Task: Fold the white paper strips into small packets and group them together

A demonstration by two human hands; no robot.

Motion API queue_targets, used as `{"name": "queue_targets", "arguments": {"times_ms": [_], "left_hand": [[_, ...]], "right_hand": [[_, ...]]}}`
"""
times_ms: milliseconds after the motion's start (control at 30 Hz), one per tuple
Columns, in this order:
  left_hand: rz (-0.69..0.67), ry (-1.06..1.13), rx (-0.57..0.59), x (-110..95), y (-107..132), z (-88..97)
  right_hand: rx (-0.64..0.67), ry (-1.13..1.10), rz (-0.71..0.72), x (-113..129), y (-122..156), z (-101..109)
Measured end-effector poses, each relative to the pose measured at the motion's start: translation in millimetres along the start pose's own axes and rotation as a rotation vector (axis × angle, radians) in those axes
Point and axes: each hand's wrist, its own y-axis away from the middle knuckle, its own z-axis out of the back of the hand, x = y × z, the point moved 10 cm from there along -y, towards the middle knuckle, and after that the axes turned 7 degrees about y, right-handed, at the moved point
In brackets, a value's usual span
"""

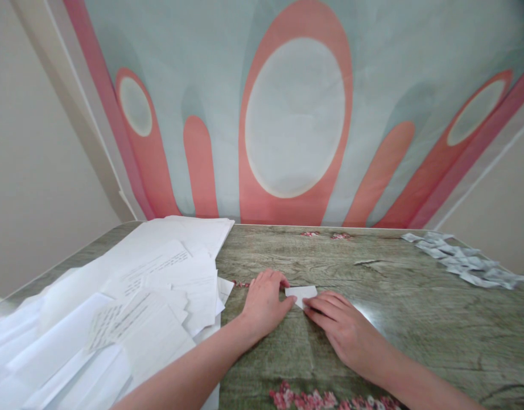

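A small piece of white paper (302, 292), folded, with a straight top edge and a narrower lower part, lies on the wood-patterned table between my hands. At its left side is my left hand (265, 300), closed, with the thumb tip on the paper and the index finger curled by the upper left corner. My right hand (342, 330) is closed at the paper's lower right, its thumb and fingertips drawn together on that edge. The fingertips cover part of the lower edge, and whatever lies beneath them is hidden.
Loose white sheets (159, 273), some printed, spread in a heap over the table's left side, near my left forearm. At the far right several folded paper pieces (466, 259) lie overlapping. A patterned teal and coral backdrop (219, 68) rises behind the table (415, 319).
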Motion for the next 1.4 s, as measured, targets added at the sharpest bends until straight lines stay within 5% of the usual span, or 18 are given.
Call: {"name": "queue_targets", "arguments": {"times_ms": [1400], "left_hand": [[-0.107, 0.046, 0.025, -9, 3, -0.8]], "right_hand": [[-0.005, -0.005, -0.006, 0, 0, 2]]}}
